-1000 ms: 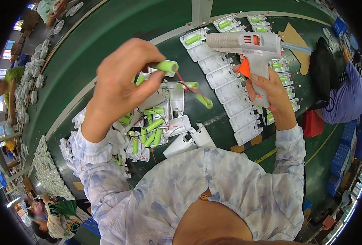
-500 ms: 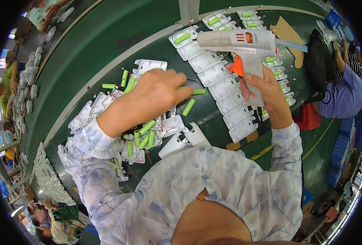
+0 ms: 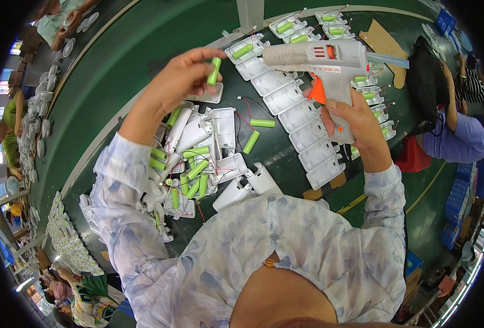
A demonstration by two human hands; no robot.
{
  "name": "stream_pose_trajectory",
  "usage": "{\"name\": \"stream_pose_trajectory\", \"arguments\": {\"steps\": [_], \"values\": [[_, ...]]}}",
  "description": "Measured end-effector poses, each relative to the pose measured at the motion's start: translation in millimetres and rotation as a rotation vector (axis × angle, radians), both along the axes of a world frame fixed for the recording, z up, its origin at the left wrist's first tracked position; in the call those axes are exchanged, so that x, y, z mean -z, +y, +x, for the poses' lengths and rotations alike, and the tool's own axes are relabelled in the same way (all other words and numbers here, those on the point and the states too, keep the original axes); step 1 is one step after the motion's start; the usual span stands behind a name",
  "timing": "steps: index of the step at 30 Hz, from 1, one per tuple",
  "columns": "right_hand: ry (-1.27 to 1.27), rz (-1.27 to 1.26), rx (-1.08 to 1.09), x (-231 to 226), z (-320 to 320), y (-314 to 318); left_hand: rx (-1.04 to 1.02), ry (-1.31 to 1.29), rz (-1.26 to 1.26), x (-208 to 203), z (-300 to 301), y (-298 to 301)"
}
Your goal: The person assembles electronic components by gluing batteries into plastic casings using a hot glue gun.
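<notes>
My left hand (image 3: 179,79) is raised over the far side of the bench and pinches a green cylindrical battery (image 3: 214,71). In my right hand (image 3: 356,120) is a white hot glue gun (image 3: 337,79) with an orange trigger; its nozzle points left and a clear glue stick juts from its back. Under the gun, a slanting row of white plastic casings (image 3: 299,115) lies open side up. Two loose batteries, one lying crosswise (image 3: 262,123) and one tilted (image 3: 250,141), rest left of that row. Below my left forearm is a jumbled pile of white casings (image 3: 223,123) and green batteries (image 3: 197,168) with thin wires.
Casings with batteries in them (image 3: 285,27) stand at the far end and behind the gun. A brown cardboard piece (image 3: 386,46) and a black bag (image 3: 422,82) lie at the right. People work at both sides, and a red stool (image 3: 411,156) stands beyond the bench's right edge.
My left hand has moved up and left from the two loose batteries, and a battery now shows in its fingers. The right hand with the glue gun has hardly moved.
</notes>
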State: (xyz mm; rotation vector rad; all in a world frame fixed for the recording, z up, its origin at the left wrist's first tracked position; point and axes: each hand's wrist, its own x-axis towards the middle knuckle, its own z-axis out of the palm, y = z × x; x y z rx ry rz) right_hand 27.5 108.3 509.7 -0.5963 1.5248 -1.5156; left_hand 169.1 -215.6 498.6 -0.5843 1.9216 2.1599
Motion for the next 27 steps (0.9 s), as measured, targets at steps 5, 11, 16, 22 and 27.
{"name": "stream_pose_trajectory", "arguments": {"steps": [5, 11, 16, 22, 27], "values": [[-0.013, 0.088, -0.035, -1, 2, 4, -0.043, 0.026, 0.44, 10, -13, -20], [0.032, 0.147, -0.065, 6, 4, -6, 0.068, 0.009, -0.47, 8, -27, 1], [0.052, 0.159, -0.062, 7, 7, -12, 0.051, 0.142, -0.671, 10, -33, 9], [0.055, 0.201, -0.052, 7, 2, -7, 0.103, 0.244, -0.771, 13, -50, 20], [0.046, 0.139, -0.003, 15, 3, 1, 0.124, 0.681, -1.319, 34, -72, 29]]}}
